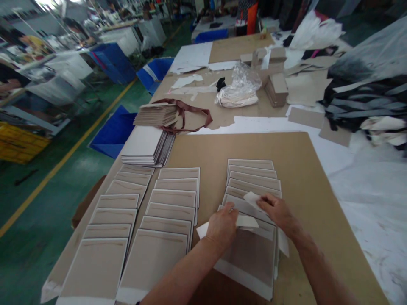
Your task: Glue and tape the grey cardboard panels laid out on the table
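Observation:
Three overlapping rows of grey cardboard pieces with white borders lie on a brown board [305, 169]. Both hands rest on the right row [252, 178]. My left hand [223, 225] is closed, pinching a white paper strip [246, 221] at the near end of that row. My right hand [277, 212] presses down with its fingers pinched on the upturned white flap [251, 197] of a piece. The nearest piece [251, 258] lies under both wrists. The middle row [173, 203] and the left row [116, 212] lie to the left, untouched.
A stack of grey boards [144, 146] and a second, bundled stack [157, 114] with a brown ribbon [193, 114] sit behind the rows. Further back are a clear plastic bag [240, 87], small cardboard stacks [276, 89] and dark fabric [365, 97]. Blue bins [111, 133] stand left on the green floor.

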The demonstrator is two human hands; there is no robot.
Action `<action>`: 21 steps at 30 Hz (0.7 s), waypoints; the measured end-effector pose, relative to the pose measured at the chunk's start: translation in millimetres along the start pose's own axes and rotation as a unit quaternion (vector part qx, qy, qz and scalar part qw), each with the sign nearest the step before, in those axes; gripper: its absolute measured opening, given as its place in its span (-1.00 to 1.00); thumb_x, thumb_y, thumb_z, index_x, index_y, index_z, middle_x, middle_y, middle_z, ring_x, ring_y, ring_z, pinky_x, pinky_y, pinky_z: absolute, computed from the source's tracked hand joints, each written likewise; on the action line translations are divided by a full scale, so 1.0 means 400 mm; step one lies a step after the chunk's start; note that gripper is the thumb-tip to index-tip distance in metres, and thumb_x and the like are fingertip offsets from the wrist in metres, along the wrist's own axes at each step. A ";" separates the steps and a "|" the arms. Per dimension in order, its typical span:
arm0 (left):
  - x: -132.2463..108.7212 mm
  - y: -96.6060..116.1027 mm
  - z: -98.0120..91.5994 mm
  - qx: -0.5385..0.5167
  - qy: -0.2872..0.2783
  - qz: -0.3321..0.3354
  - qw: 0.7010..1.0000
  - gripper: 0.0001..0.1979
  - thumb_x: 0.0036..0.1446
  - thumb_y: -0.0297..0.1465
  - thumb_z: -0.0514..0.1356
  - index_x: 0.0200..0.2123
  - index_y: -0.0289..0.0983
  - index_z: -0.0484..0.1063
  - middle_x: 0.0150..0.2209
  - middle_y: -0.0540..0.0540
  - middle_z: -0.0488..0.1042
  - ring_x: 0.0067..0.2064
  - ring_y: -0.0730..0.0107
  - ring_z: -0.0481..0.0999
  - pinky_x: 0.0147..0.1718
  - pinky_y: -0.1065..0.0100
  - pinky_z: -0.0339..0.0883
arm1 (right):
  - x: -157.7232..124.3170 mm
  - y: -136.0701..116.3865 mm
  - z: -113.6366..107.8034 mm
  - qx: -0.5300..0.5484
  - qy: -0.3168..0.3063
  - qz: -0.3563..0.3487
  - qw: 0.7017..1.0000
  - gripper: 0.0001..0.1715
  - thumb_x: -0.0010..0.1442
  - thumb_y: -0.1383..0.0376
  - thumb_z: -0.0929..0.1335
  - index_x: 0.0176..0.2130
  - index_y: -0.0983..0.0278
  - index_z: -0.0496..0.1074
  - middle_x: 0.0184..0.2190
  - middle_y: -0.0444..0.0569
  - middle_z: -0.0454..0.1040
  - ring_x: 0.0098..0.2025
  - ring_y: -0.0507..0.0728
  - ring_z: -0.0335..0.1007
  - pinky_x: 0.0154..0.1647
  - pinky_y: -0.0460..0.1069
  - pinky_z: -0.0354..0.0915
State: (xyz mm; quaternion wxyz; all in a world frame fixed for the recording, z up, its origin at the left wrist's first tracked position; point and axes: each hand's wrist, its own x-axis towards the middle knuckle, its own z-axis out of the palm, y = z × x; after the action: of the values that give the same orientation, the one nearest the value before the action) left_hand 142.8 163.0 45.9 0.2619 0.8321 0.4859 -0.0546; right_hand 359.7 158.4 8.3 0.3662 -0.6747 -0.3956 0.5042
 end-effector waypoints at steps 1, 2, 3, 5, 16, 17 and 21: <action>0.013 -0.001 0.007 0.018 0.002 0.002 1.000 -0.70 0.14 -0.55 0.03 -0.09 -0.19 0.38 0.17 -0.13 0.28 -0.17 0.25 0.53 -0.20 0.25 0.40 | 0.016 -0.006 0.014 -0.017 -0.012 -0.004 1.000 -0.73 -0.07 0.09 0.45 -0.44 0.24 0.56 -0.58 -0.17 0.44 -0.51 0.04 0.24 -0.48 -0.08 0.13; 0.024 -0.002 0.014 0.032 0.004 0.003 0.999 -0.71 0.15 -0.54 0.03 -0.08 -0.20 0.36 0.21 -0.14 0.24 -0.15 0.25 0.53 -0.19 0.24 0.41 | 0.031 -0.011 0.027 -0.032 -0.026 -0.009 0.999 -0.73 -0.03 0.08 0.43 -0.44 0.24 0.56 -0.59 -0.19 0.43 -0.54 0.02 0.20 -0.50 -0.08 0.09; 0.033 -0.005 0.021 0.044 0.002 0.002 0.999 -0.71 0.17 -0.54 0.02 -0.07 -0.21 0.34 0.24 -0.16 0.21 -0.14 0.24 0.53 -0.18 0.24 0.41 | 0.045 -0.016 0.040 -0.046 -0.041 -0.016 0.998 -0.72 0.00 0.08 0.41 -0.44 0.24 0.56 -0.60 -0.20 0.42 -0.55 0.01 0.19 -0.50 -0.08 0.07; 0.046 -0.014 0.035 0.060 -0.005 -0.006 0.998 -0.72 0.19 -0.53 0.01 -0.04 -0.23 0.31 0.25 -0.19 0.18 -0.12 0.24 0.53 -0.16 0.23 0.42 | 0.071 -0.025 0.062 -0.073 -0.062 -0.040 0.995 -0.72 0.03 0.08 0.39 -0.44 0.24 0.55 -0.59 -0.20 0.43 -0.53 0.02 0.21 -0.49 -0.08 0.07; 0.056 -0.037 0.056 0.028 -0.037 -0.046 0.998 -0.50 0.06 -0.60 0.12 0.09 -0.23 0.21 0.28 -0.24 0.10 -0.02 0.23 0.50 -0.07 0.25 0.39 | 0.139 -0.035 0.127 -0.181 -0.045 -0.089 0.978 -0.77 0.02 0.15 0.36 -0.51 0.22 0.49 -0.58 -0.13 0.46 -0.48 0.07 0.31 -0.42 -0.04 0.10; 0.051 -0.043 0.053 0.010 -0.028 -0.057 0.998 -0.50 0.05 -0.60 0.12 0.08 -0.21 0.23 0.27 -0.21 0.12 -0.04 0.25 0.51 -0.07 0.27 0.40 | 0.134 -0.039 0.122 -0.177 -0.031 -0.085 0.980 -0.76 0.03 0.13 0.36 -0.50 0.23 0.49 -0.58 -0.14 0.45 -0.48 0.07 0.30 -0.42 -0.05 0.09; 0.019 -0.087 0.042 -0.086 0.054 -0.126 0.987 -0.51 0.04 -0.61 0.08 0.07 -0.22 0.30 0.21 -0.15 0.27 0.03 0.29 0.47 0.03 0.35 0.33 | 0.063 -0.018 0.048 -0.030 0.108 0.001 0.994 -0.62 -0.02 -0.02 0.39 -0.44 0.25 0.45 -0.61 -0.18 0.38 -0.56 0.02 0.22 -0.55 -0.09 0.07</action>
State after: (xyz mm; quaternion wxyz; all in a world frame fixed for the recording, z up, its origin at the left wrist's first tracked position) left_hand 120.2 174.3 15.5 0.2973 0.7400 0.6033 -0.0002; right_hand 344.5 186.0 0.5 0.3857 -0.7367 -0.3676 0.4164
